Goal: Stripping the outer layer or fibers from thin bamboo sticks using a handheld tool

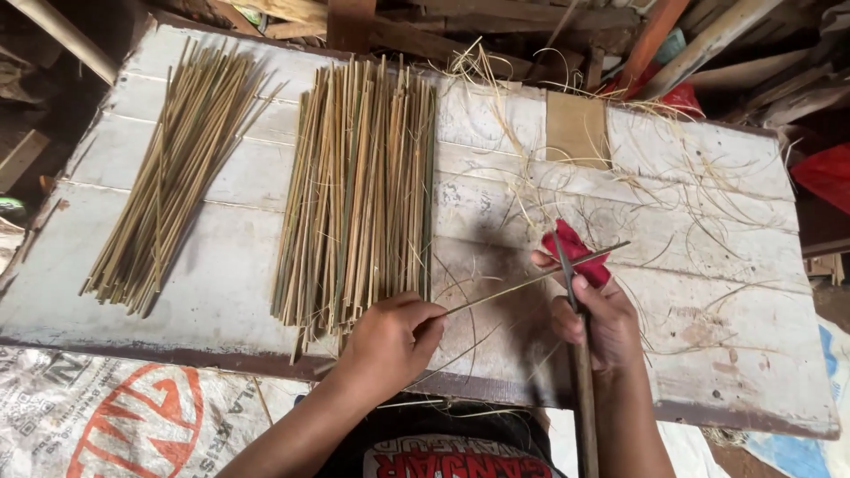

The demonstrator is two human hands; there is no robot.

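Two hands shaving a bamboo strip over a white counter (221, 292).
Left hand (390, 341) pinches the bamboo strip (531, 279); right hand (598, 319) grips a knife (580, 354) against it.

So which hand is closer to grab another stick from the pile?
The left hand, probably. It pinches the thin bamboo stick right beside the middle bundle of bamboo sticks, while the right hand is busy gripping the knife farther away.

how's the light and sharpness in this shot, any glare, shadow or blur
Head view: soft, even daylight on the white board, no glare; the two stick bundles are sharp; faint shadow under the left hand and right hand; the dark clutter behind is underexposed; edges bow slightly from the wide lens.
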